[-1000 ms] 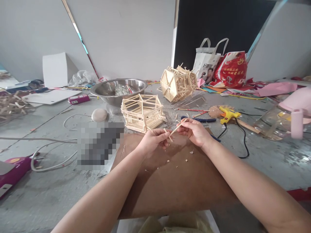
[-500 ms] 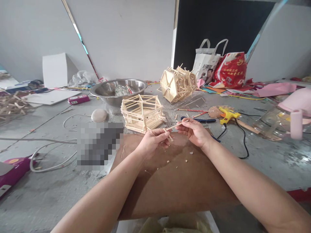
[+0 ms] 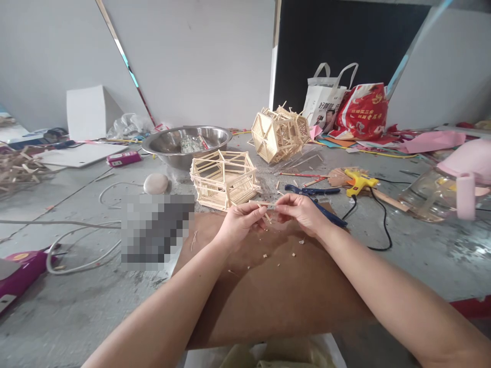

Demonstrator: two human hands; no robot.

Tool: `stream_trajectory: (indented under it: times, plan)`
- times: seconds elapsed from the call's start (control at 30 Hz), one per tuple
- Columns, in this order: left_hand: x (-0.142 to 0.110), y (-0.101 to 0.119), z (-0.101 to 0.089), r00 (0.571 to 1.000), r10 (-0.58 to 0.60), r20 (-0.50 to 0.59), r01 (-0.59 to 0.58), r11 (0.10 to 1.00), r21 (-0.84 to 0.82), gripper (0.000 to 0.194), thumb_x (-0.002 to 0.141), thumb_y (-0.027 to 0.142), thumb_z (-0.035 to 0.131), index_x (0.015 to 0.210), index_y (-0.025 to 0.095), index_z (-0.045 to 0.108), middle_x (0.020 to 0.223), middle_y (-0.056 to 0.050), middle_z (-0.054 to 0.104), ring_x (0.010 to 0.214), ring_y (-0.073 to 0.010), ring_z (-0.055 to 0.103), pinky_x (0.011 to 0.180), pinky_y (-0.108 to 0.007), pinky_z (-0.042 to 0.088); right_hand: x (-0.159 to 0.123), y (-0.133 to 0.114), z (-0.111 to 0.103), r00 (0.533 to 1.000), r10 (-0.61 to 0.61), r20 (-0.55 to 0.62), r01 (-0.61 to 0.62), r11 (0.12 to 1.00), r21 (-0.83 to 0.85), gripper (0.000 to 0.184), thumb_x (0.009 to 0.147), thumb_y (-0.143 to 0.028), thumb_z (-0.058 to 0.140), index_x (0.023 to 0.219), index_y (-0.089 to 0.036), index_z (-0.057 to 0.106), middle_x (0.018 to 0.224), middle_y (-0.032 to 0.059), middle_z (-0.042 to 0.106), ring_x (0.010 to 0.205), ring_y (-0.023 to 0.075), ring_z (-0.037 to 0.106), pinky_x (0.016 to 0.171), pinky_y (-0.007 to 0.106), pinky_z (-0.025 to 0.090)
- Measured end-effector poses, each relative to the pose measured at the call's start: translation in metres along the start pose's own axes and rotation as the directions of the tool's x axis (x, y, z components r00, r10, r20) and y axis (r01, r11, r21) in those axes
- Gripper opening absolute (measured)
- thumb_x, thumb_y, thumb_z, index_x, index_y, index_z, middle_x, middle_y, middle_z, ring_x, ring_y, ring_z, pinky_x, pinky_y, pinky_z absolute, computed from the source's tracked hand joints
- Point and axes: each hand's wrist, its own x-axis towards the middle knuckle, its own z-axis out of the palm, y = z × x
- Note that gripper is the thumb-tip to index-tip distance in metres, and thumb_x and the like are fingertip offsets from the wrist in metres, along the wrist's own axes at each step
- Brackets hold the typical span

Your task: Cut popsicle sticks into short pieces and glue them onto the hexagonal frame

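Thin pale wooden sticks (image 3: 267, 217) are pinched in my left hand (image 3: 242, 223). My right hand (image 3: 297, 210) grips one end of a short wooden stick (image 3: 264, 203) that runs across to the left fingertips. Both hands hover over a brown board (image 3: 284, 291). Just behind my left hand stands an open hexagonal frame of sticks (image 3: 224, 179), with a filled-in base. Farther back, a fuller stick polyhedron (image 3: 280, 134) rests tilted on its side. Blue-handled pliers (image 3: 316, 191) lie behind my right hand, partly covered by it.
A yellow glue gun (image 3: 359, 183) with a black cord lies to the right, near a clear jug (image 3: 425, 191) with a pink lid. At the back left sits a metal basin (image 3: 161, 145). Cables and a white round object (image 3: 156, 183) occupy the left side.
My right hand has moved left and slightly down, closer to my left hand. The stick between them now lies nearly level, and more of the pliers shows.
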Motion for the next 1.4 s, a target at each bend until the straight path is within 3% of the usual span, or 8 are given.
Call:
stream_trajectory:
  times: [0.3, 0.47, 0.6, 0.8, 1.03, 1.13, 1.3, 1.4]
  plan:
    - [0.004, -0.008, -0.002, 0.998, 0.061, -0.03, -0.047, 0.943, 0.33, 0.028, 0.062, 0.037, 0.058, 0.074, 0.012, 0.063, 0.046, 0.003, 0.049, 0.042, -0.0044, 0.041, 0.04, -0.016, 0.032, -0.003, 0.007, 0.007, 0.991, -0.037, 0.125, 0.086, 0.905, -0.416, 0.025, 0.058, -0.034, 0.063, 0.073, -0.014, 0.065, 0.066, 0.0009, 0.062, 0.06, 0.0107, 0.052, 0.059, 0.024, 0.038]
    - [0.004, -0.012, -0.002, 0.984, 0.175, 0.021, -0.15, 0.771, 0.619, 0.022, 0.067, 0.033, 0.052, 0.071, 0.015, 0.064, 0.052, 0.003, 0.053, 0.049, -0.006, 0.043, 0.046, -0.016, 0.033, 0.001, 0.017, 0.0, 0.986, 0.002, 0.166, 0.092, 0.826, -0.556, 0.027, 0.062, -0.038, 0.06, 0.074, -0.015, 0.065, 0.065, 0.0011, 0.063, 0.059, 0.0123, 0.053, 0.056, 0.023, 0.038]
    - [0.005, -0.015, -0.004, 0.976, 0.212, 0.055, -0.176, 0.613, 0.77, 0.02, 0.068, 0.032, 0.051, 0.067, 0.017, 0.064, 0.06, 0.002, 0.059, 0.057, -0.0085, 0.049, 0.053, -0.018, 0.035, 0.003, 0.021, -0.003, 0.959, -0.118, 0.259, 0.271, 0.661, -0.7, 0.025, 0.066, -0.039, 0.056, 0.071, -0.017, 0.067, 0.065, 0.0016, 0.062, 0.062, 0.0126, 0.053, 0.057, 0.023, 0.036]
    - [0.004, -0.018, -0.002, 0.972, 0.218, 0.082, -0.177, 0.462, 0.869, 0.018, 0.068, 0.031, 0.052, 0.071, 0.021, 0.065, 0.062, 0.001, 0.061, 0.06, -0.0101, 0.05, 0.056, -0.019, 0.036, 0.004, 0.021, -0.005, 0.893, -0.2, 0.403, 0.449, 0.435, -0.78, 0.027, 0.071, -0.041, 0.051, 0.065, -0.018, 0.066, 0.063, 0.0016, 0.061, 0.063, 0.0115, 0.052, 0.061, 0.023, 0.035]
    - [0.003, -0.016, 0.001, 0.97, 0.21, 0.125, -0.211, 0.465, 0.86, 0.02, 0.069, 0.029, 0.049, 0.065, 0.016, 0.064, 0.055, 0.002, 0.056, 0.054, -0.0079, 0.044, 0.05, -0.017, 0.031, 0.002, 0.016, -0.004, 0.866, -0.197, 0.459, 0.5, 0.334, -0.799, 0.017, 0.072, -0.031, 0.053, 0.068, -0.02, 0.066, 0.068, 0.002, 0.063, 0.068, 0.0121, 0.053, 0.067, 0.023, 0.035]
    - [0.003, -0.017, 0.002, 0.967, 0.211, 0.145, -0.229, 0.461, 0.857, 0.024, 0.07, 0.03, 0.047, 0.062, 0.014, 0.062, 0.053, 0.002, 0.054, 0.052, -0.0069, 0.041, 0.048, -0.017, 0.029, 0.0, 0.009, -0.006, 0.884, -0.161, 0.44, 0.468, 0.344, -0.814, 0.012, 0.067, -0.019, 0.054, 0.071, -0.02, 0.066, 0.07, 0.0015, 0.063, 0.068, 0.012, 0.053, 0.065, 0.023, 0.036]
    - [0.004, -0.019, 0.001, 0.962, 0.225, 0.154, -0.241, 0.436, 0.867, 0.022, 0.071, 0.027, 0.046, 0.06, 0.014, 0.061, 0.051, 0.002, 0.052, 0.049, -0.0062, 0.039, 0.047, -0.017, 0.027, -0.003, 0.0, -0.008, 0.933, -0.224, 0.283, 0.361, 0.574, -0.735, 0.017, 0.069, -0.019, 0.05, 0.083, -0.017, 0.059, 0.071, 0.0005, 0.059, 0.06, 0.0093, 0.051, 0.057, 0.02, 0.038]
    - [0.004, -0.021, 0.001, 0.96, 0.231, 0.158, -0.244, 0.419, 0.875, 0.021, 0.07, 0.025, 0.046, 0.059, 0.014, 0.06, 0.049, 0.002, 0.049, 0.048, -0.0061, 0.038, 0.046, -0.017, 0.026, -0.006, -0.001, -0.004, 0.922, -0.233, 0.309, 0.385, 0.627, -0.677, 0.016, 0.069, -0.025, 0.053, 0.082, -0.016, 0.057, 0.067, -0.0004, 0.056, 0.058, 0.0089, 0.048, 0.054, 0.02, 0.038]
